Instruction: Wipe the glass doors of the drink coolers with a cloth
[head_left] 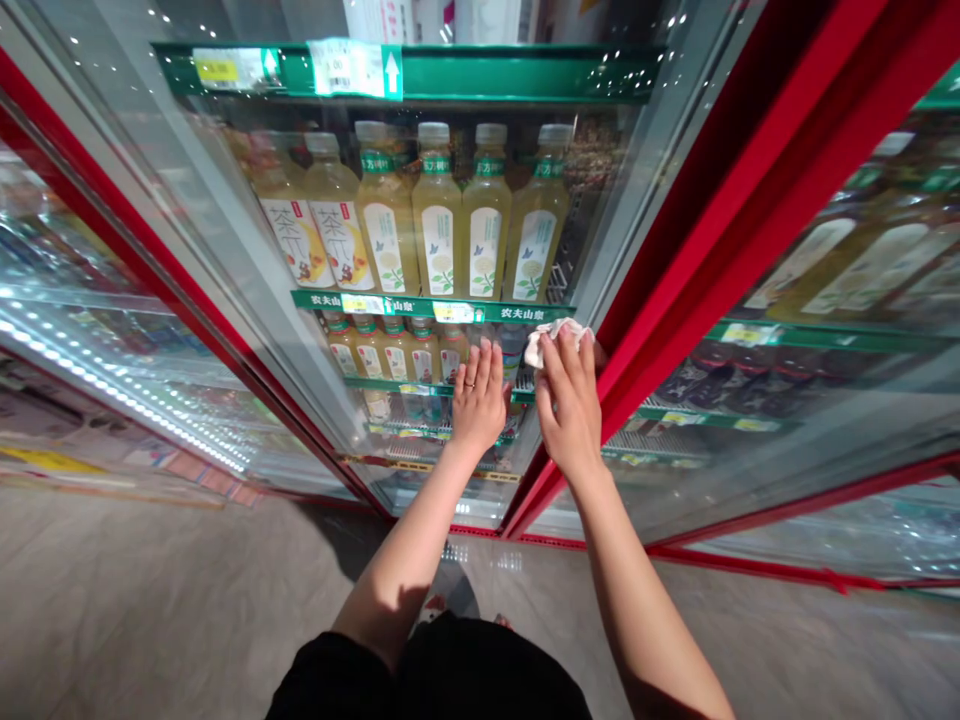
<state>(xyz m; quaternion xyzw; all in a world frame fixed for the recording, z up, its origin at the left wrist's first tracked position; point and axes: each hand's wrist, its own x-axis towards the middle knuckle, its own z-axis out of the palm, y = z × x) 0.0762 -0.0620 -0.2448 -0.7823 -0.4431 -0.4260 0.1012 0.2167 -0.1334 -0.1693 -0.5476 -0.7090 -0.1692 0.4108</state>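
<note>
A crumpled white cloth point(556, 338) with faint reddish marks lies under the fingers of my right hand point(574, 400), pressed against the glass near the door's red frame point(637, 310). My left hand point(480, 395), with a ring on one finger, rests flat on the glass door point(600, 190) just to the left, fingers stretched out and nothing in it. Behind the glass, pale yellow tea bottles point(439, 235) stand in a row on a shelf with a green label strip point(517, 313). Smaller bottles point(394, 352) sit on the shelf below, partly hidden by my left hand.
Another glass door point(750, 480) with bottles behind it is to the right. At the left, a lit cabinet point(135, 370) holds more goods. The grey floor point(187, 600) runs along the red bottom edge of the cooler, with my feet close to it.
</note>
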